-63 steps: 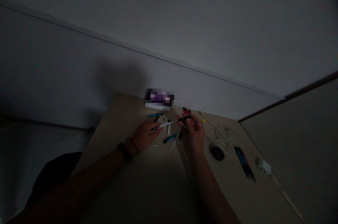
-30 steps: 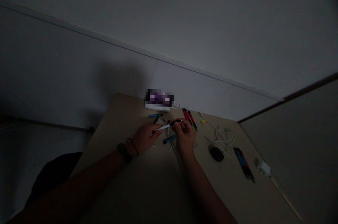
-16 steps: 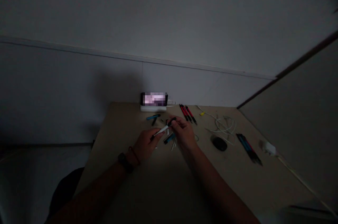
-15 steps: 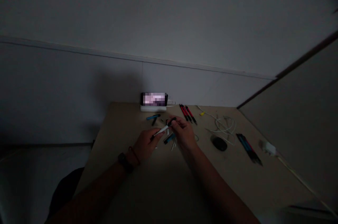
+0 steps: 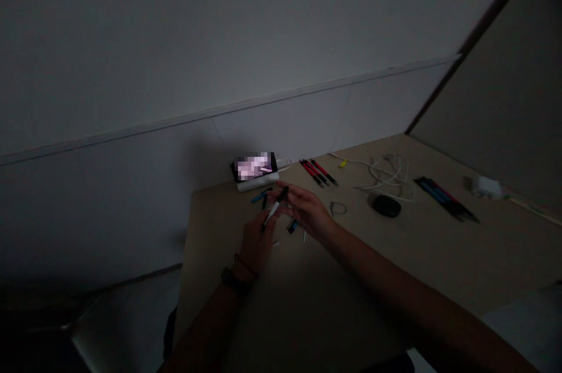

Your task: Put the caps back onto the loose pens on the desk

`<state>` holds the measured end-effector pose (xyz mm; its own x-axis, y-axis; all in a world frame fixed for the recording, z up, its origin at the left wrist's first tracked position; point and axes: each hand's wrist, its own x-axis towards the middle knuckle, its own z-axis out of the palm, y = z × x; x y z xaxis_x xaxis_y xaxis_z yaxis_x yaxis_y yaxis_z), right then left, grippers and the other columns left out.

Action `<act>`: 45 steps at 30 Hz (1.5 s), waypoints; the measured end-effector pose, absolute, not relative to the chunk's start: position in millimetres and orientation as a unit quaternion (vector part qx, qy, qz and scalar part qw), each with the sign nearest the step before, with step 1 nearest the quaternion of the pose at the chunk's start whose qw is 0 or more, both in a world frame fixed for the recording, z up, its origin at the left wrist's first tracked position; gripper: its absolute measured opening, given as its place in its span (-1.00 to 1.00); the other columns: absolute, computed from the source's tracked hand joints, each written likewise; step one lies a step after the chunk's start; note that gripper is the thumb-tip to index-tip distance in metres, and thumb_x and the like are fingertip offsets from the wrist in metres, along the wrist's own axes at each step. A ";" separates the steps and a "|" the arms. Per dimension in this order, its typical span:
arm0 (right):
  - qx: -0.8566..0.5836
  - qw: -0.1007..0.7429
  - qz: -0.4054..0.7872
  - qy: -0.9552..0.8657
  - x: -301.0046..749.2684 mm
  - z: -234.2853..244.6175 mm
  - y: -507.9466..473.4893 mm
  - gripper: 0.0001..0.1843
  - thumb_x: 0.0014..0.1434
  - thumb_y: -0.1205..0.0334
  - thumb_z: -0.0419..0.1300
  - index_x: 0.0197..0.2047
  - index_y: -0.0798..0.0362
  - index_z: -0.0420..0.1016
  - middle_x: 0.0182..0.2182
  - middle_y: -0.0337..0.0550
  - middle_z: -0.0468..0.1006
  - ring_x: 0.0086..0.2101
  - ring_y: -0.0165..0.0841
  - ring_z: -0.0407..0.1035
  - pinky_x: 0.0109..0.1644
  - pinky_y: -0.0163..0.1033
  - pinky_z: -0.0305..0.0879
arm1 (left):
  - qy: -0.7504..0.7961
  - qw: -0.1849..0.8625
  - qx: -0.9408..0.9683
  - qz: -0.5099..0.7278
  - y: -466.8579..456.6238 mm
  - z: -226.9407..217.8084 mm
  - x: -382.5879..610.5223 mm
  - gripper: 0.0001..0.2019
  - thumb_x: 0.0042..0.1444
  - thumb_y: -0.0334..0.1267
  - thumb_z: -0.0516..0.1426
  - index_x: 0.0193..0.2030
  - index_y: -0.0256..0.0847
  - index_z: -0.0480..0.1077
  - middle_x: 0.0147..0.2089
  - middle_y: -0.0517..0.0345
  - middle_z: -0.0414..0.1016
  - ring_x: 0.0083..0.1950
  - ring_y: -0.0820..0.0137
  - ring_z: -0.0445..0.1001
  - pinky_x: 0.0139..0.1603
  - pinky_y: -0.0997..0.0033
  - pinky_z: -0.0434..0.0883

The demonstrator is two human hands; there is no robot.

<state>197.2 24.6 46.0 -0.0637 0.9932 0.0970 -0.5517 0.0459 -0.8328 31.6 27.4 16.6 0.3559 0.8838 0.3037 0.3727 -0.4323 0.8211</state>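
Observation:
The scene is dim. My left hand [image 5: 257,241] is closed round the lower end of a white pen [image 5: 273,209] with a black tip, held slanting up over the table [image 5: 395,256]. My right hand [image 5: 307,209] pinches the pen's upper black end with its fingertips. Under the hands lie loose pen parts: a blue barrel [image 5: 293,225], small white pieces [image 5: 304,236] and a blue pen [image 5: 260,195] further back.
A phone [image 5: 254,166] on a white block leans at the wall. Red and black pens [image 5: 318,172], a white cable coil [image 5: 389,171], a black mouse [image 5: 385,205], a bundle of dark pens [image 5: 443,197] and a white plug [image 5: 485,187] lie to the right.
The camera has swung left and tilted, so the table sits further right. Both hands stay on the white pen; the right hand has slid to its upper end.

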 end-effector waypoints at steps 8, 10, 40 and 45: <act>-0.351 0.657 0.553 -0.373 198.5 33.2 33.9 -0.71 -0.11 0.14 0.51 -0.47 0.07 0.50 -0.47 -0.26 0.63 -0.47 -0.43 0.51 -0.37 -0.34 0.51 | 0.421 0.338 0.760 0.362 25.7 20.2 31.5 -0.56 0.35 0.07 -0.04 -0.15 -0.23 0.49 -0.41 0.17 0.46 -0.40 0.39 0.40 -0.38 0.44 0.28; -0.349 0.661 0.552 -0.369 197.2 34.7 33.1 -0.71 -0.13 0.15 0.52 -0.42 0.06 0.53 -0.52 -0.30 0.60 -0.52 -0.46 0.48 -0.41 -0.37 0.50 | 0.421 0.337 0.763 0.358 26.1 19.4 31.3 -0.56 0.34 0.08 -0.04 -0.16 -0.23 0.49 -0.43 0.18 0.45 -0.42 0.40 0.38 -0.39 0.45 0.27; -0.359 0.606 0.587 -0.400 199.9 34.4 31.4 -0.65 -0.10 0.09 0.51 -0.27 0.05 0.59 -0.50 -0.29 0.55 -0.49 -0.46 0.40 -0.36 -0.34 0.35 | 0.381 0.378 0.766 0.353 25.6 15.4 31.0 -0.55 0.37 0.04 -0.08 -0.13 -0.26 0.49 -0.47 0.19 0.39 -0.46 0.44 0.34 -0.41 0.46 0.22; -0.403 0.604 0.545 -0.420 200.3 32.3 32.3 -0.64 -0.15 0.01 0.52 -0.43 0.06 0.54 -0.55 -0.29 0.50 -0.52 -0.45 0.33 -0.41 -0.34 0.27 | 0.390 0.343 0.784 0.339 25.6 13.7 32.3 -0.60 0.36 0.00 -0.04 -0.19 -0.24 0.48 -0.46 0.19 0.43 -0.44 0.42 0.38 -0.40 0.47 0.25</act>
<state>200.3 32.3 32.3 0.0538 0.9962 0.0685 -0.3199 0.0822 -0.9439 32.3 25.6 13.7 0.4659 0.8446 0.2638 0.3798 -0.4602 0.8025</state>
